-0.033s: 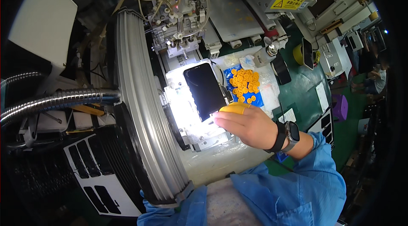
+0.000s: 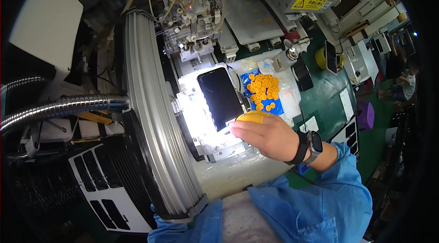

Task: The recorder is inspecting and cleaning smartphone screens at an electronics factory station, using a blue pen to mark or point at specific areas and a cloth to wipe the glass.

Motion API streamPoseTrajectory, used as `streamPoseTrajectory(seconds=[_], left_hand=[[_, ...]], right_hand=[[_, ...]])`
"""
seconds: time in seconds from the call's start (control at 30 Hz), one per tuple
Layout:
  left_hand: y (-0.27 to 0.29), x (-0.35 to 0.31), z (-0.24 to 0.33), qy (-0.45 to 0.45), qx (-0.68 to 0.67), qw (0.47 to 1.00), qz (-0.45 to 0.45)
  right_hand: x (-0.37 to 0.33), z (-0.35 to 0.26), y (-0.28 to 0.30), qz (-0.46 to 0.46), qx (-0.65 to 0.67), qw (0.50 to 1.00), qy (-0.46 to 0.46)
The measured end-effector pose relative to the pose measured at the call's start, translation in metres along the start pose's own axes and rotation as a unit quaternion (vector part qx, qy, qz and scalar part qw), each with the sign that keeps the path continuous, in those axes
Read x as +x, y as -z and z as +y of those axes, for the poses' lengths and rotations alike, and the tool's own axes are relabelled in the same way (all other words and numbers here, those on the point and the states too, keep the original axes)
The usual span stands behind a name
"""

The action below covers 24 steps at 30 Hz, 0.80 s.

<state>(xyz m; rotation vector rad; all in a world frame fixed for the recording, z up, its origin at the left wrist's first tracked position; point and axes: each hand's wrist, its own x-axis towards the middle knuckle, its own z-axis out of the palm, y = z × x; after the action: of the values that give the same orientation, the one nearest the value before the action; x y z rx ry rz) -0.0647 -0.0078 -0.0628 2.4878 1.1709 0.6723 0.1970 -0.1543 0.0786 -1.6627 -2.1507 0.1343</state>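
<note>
The right hand, wearing yellow finger cots, is sitting at the near end of a black screen panel, which is lying on a brightly lit fixture. Its hold cannot be confirmed. The left hand is lying out of view, state unconfirmed.

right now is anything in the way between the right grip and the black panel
Nothing visible: the right grip is right by the panel's near right corner, though whether it touches is unclear. The yellow pile lies off to the panel's right, not between them.
</note>
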Motion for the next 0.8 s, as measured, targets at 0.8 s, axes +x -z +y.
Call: streamPoseTrajectory(seconds=[0.8], left_hand=[[-0.003,-0.003,0.009,0.137,-0.154,0.978,0.001]], right_hand=[[-0.184,0.032,-0.027,-0.260,0.323,0.846,-0.334]])
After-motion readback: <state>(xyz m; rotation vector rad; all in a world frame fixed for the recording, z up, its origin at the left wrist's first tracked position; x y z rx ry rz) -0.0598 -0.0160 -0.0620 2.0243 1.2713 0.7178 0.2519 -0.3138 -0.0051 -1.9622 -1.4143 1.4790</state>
